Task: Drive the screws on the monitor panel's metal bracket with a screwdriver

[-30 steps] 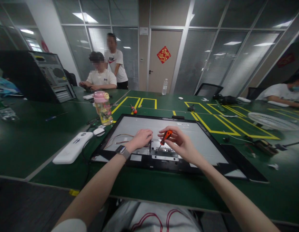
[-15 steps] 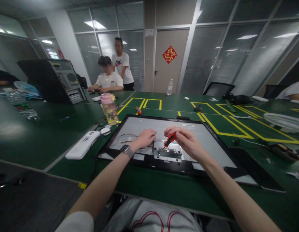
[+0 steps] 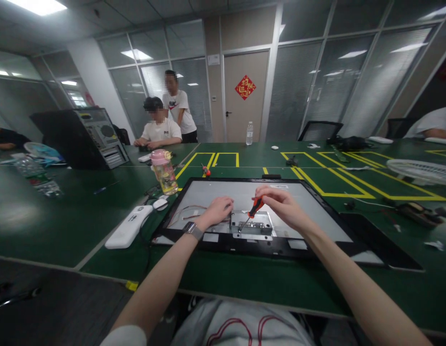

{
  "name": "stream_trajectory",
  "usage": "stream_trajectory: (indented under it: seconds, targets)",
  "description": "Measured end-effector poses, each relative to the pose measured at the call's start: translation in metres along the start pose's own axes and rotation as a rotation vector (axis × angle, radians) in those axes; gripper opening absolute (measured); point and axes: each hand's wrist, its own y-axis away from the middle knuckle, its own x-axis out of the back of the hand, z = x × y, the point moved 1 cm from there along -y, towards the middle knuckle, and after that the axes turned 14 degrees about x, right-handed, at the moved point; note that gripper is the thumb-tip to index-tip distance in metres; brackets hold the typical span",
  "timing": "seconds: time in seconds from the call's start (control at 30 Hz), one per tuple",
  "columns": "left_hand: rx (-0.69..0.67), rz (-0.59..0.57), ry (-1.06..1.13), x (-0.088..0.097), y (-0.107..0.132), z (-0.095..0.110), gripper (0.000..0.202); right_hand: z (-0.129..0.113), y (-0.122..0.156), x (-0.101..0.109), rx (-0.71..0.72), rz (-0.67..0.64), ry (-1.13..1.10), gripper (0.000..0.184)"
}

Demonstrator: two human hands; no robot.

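Note:
A flat monitor panel (image 3: pixel 309 211) lies face down on the green table, its grey back up. A metal bracket plate (image 3: pixel 252 222) sits at its near middle. My right hand (image 3: pixel 283 205) is closed around an orange-handled screwdriver (image 3: pixel 255 207), whose tip points down at the left side of the bracket. My left hand (image 3: pixel 217 210), with a watch on the wrist, rests curled on the panel just left of the bracket; what its fingers hold, if anything, is hidden. Thin wires (image 3: pixel 188 211) run across the panel's left part.
A white device (image 3: pixel 129 232) and a mouse (image 3: pixel 160 203) lie left of the panel, a pink-lidded bottle (image 3: pixel 164 171) behind them. A black computer case (image 3: pixel 82 138) stands far left. Two people are at the far end, another person's sleeve at the right. A fan grille (image 3: pixel 420 171) lies right.
The view has tilted up and shifted slightly. My right hand has moved the screwdriver a little to the right over the bracket; my left hand stays on the panel.

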Motion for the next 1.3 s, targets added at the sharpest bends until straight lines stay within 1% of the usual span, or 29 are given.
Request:
stream_trajectory:
  seconds: [0.07,0.13,0.23,0.4,0.53,0.7,0.8,0.9,1.03,1.2,1.3]
  targets:
    - [0.005,-0.008,0.003,0.001,0.000,0.000,0.025,0.001,-0.001,-0.001,-0.022,0.037,-0.011,0.019]
    - [0.013,-0.015,0.002,0.001,0.001,0.001,0.024,0.000,-0.001,-0.002,-0.056,0.048,-0.039,0.023]
    - [0.010,-0.017,0.009,0.001,0.000,0.001,0.024,-0.001,-0.002,-0.005,-0.056,0.035,-0.048,0.025]
    - [0.022,-0.011,0.009,0.000,0.000,0.000,0.023,-0.006,-0.004,-0.011,-0.016,0.011,-0.036,0.018]
    - [0.031,-0.019,0.014,0.002,0.002,0.003,0.022,-0.013,-0.005,-0.016,-0.045,-0.044,-0.033,0.023]
    - [0.040,-0.022,0.027,0.005,0.003,0.006,0.022,-0.015,-0.004,-0.017,-0.001,-0.047,-0.016,0.019]
    - [0.032,-0.020,0.030,0.004,0.002,0.004,0.022,-0.014,-0.003,-0.015,-0.036,-0.059,-0.067,0.018]
    - [0.014,-0.006,0.040,0.002,-0.001,0.002,0.022,-0.014,-0.002,-0.014,-0.077,-0.064,-0.093,0.022]
    - [0.009,-0.001,0.032,0.000,-0.002,0.001,0.022,-0.008,-0.001,-0.013,-0.074,-0.023,-0.109,0.023]
    - [0.013,-0.005,0.023,0.001,-0.001,0.002,0.021,0.001,0.001,-0.011,-0.042,0.101,-0.032,0.014]
    - [0.019,-0.003,0.022,0.001,-0.001,0.003,0.021,-0.001,0.000,-0.010,-0.072,0.124,-0.053,0.021]
